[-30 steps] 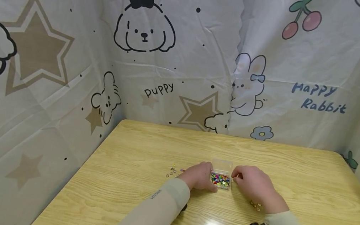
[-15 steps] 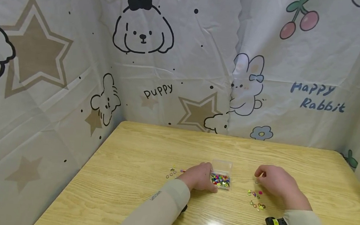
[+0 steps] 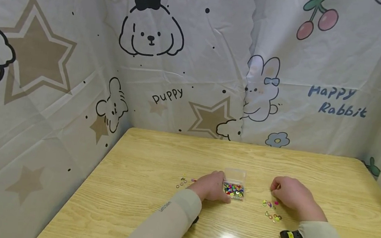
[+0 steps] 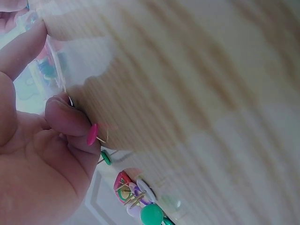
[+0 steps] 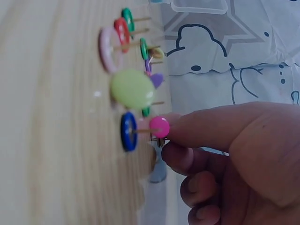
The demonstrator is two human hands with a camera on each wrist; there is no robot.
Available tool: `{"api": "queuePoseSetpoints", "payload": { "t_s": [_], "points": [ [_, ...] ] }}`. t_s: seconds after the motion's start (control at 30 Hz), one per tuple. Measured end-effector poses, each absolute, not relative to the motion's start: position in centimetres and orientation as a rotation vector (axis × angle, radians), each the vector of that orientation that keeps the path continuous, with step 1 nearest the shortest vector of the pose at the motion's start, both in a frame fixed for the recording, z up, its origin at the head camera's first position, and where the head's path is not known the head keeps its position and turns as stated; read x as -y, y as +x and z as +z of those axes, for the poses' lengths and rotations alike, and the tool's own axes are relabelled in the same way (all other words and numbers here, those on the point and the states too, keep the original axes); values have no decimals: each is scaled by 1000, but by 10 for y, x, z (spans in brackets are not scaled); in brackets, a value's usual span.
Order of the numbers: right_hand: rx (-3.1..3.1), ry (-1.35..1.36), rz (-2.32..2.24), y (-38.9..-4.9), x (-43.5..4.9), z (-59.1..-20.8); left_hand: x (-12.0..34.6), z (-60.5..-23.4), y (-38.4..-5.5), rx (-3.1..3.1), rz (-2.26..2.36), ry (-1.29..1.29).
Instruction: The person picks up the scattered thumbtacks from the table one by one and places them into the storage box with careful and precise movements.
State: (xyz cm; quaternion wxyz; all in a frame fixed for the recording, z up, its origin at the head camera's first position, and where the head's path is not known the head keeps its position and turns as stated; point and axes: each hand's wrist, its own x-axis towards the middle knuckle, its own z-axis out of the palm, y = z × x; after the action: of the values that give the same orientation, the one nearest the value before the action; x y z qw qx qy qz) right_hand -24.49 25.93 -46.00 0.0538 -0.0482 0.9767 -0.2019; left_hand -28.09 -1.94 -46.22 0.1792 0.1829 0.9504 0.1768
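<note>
My left hand (image 3: pixel 210 185) grips the left side of a small clear plastic box (image 3: pixel 235 174) with its lid up. Colourful thumbtacks (image 3: pixel 233 190) fill the box. To the right, my right hand (image 3: pixel 293 192) is low over the table, thumb and forefinger tips together. In the right wrist view they pinch a small metallic thumbtack (image 5: pixel 161 141), mostly hidden by the fingers. A pink thumbtack (image 5: pixel 160 126) and a blue thumbtack (image 5: pixel 128 131) lie close by the fingertips. Beside my left hand, the left wrist view has another pink thumbtack (image 4: pixel 93 134) on the table.
Two loose groups of thumbtacks (image 3: pixel 277 219) lie on the wooden table (image 3: pixel 160 150) in front of my right hand. More thumbtacks (image 3: pixel 182 183) are scattered left of the box. A printed cloth (image 3: pixel 195 66) hangs behind the table.
My right hand has moved from the box's right side to the right, past the loose thumbtacks, and has stayed nearly in place since. My left hand has kept its hold on the box.
</note>
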Motion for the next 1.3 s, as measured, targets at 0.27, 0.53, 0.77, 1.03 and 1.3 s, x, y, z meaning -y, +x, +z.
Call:
{"api": "queuePoseSetpoints", "payload": {
  "t_s": [0.27,0.53,0.77,1.03,1.3],
  "points": [
    [-2981,-188,-655,-244,-252,-456,18,-465,-282,-2692,503,505],
    [-2953,-276,-766,-235,-218,-448,20,-465,-281,-2695,490,528],
    [-3014,-405,-720,-233,-190,-452,22,-465,-280,-2688,505,537],
    [-3049,-473,-676,-233,-179,-455,19,-463,-282,-2688,485,532],
    [-3065,-494,-625,-239,-178,-459,18,-461,-285,-2682,498,531]
  ]
}}
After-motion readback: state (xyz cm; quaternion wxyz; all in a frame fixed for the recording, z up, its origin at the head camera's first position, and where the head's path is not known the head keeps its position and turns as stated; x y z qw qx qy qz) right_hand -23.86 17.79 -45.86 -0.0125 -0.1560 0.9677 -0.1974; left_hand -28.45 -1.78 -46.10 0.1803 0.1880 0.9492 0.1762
